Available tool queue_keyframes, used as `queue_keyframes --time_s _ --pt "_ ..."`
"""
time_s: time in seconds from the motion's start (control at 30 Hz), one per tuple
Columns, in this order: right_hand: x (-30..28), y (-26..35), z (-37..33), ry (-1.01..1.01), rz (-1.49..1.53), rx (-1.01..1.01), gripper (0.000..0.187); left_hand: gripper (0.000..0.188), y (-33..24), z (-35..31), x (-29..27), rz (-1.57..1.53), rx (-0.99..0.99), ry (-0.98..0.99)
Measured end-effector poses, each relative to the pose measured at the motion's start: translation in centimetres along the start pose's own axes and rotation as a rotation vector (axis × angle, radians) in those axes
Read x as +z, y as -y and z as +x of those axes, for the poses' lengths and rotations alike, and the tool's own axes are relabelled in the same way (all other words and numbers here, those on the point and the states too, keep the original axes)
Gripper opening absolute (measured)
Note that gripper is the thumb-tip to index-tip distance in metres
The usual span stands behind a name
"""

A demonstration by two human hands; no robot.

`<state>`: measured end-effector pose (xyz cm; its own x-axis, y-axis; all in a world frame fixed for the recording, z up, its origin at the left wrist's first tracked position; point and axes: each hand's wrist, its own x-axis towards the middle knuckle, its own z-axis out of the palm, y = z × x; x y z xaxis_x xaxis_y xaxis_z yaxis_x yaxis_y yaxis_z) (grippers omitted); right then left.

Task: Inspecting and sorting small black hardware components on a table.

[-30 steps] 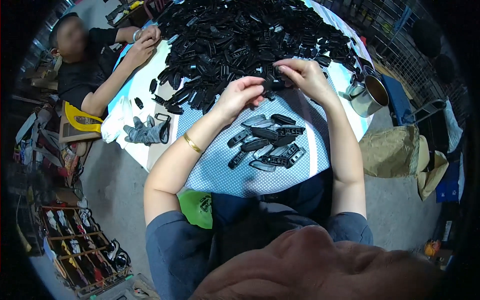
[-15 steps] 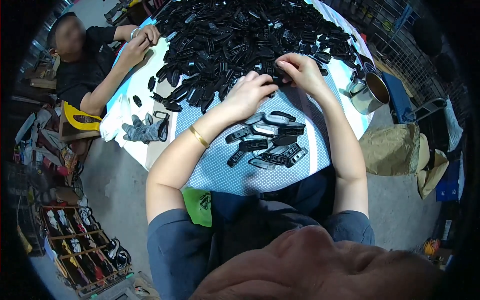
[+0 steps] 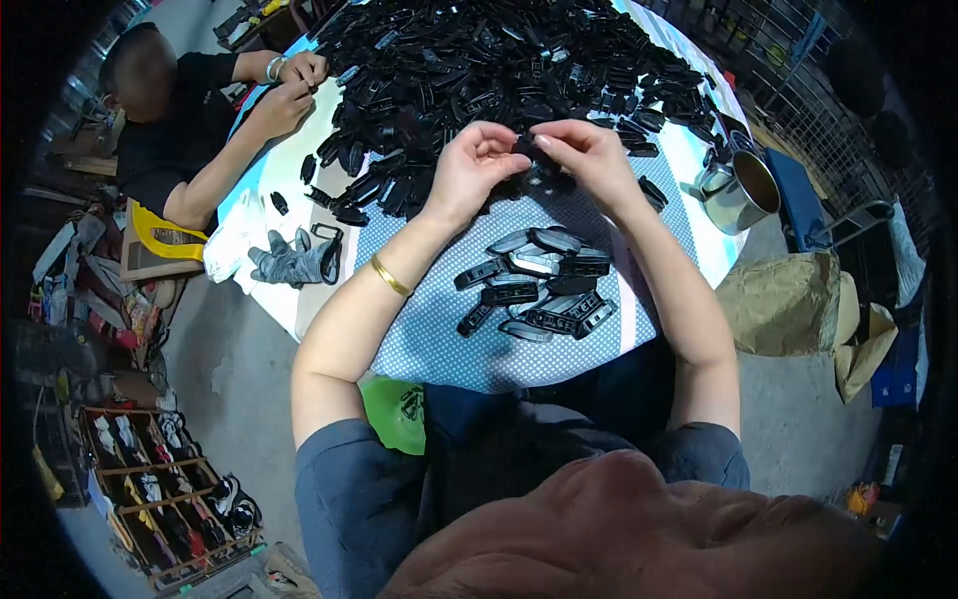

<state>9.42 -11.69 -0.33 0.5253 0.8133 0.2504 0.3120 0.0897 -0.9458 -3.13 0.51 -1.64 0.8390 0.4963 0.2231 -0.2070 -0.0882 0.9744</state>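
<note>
Both of my hands are raised over the near edge of a large heap of black plastic parts. My left hand, with a gold bracelet at the wrist, is closed in a pinch at the left side of a small black plastic part. My right hand pinches the same part from the right, thumb and forefinger together. Its exact shape is lost against the dark heap. Closer to me on the patterned cloth lies a small group of black and grey oblong plastic pieces.
A grey glove lies at the table's left edge beside a white plastic bag. A metal mug stands at the right edge. Across to the left, a co-worker's hands rest by the heap. A green item hangs near my lap.
My left hand has lifted off the heap and turned upward; my right hand has shifted slightly left and down. They now meet around a small black part. The co-worker's hands have moved slightly.
</note>
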Motion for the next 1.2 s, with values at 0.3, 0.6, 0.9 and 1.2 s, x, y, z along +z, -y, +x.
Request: queue_keyframes --time_s 0.3,0.6,0.9,1.2 --pt "1.4 -0.9 -0.4 -0.110 -0.005 -0.167 0.019 0.028 -0.2 -0.5 0.4 -0.099 -0.051 -0.067" --pt "2.4 -1.0 -0.6 -0.266 -0.318 -0.548 0.010 0.028 0.5 -0.9 0.7 -0.155 -0.092 -0.133" --pt "2.4 -1.5 -0.7 -0.042 -0.235 -0.257 0.034 0.027 -0.6 -0.8 -0.8 -0.373 -0.079 -0.028" --pt "2.6 -0.7 -1.5 -0.002 -0.361 -0.386 0.024 0.022 -1.7 -1.2 -1.1 -0.231 0.043 0.068"
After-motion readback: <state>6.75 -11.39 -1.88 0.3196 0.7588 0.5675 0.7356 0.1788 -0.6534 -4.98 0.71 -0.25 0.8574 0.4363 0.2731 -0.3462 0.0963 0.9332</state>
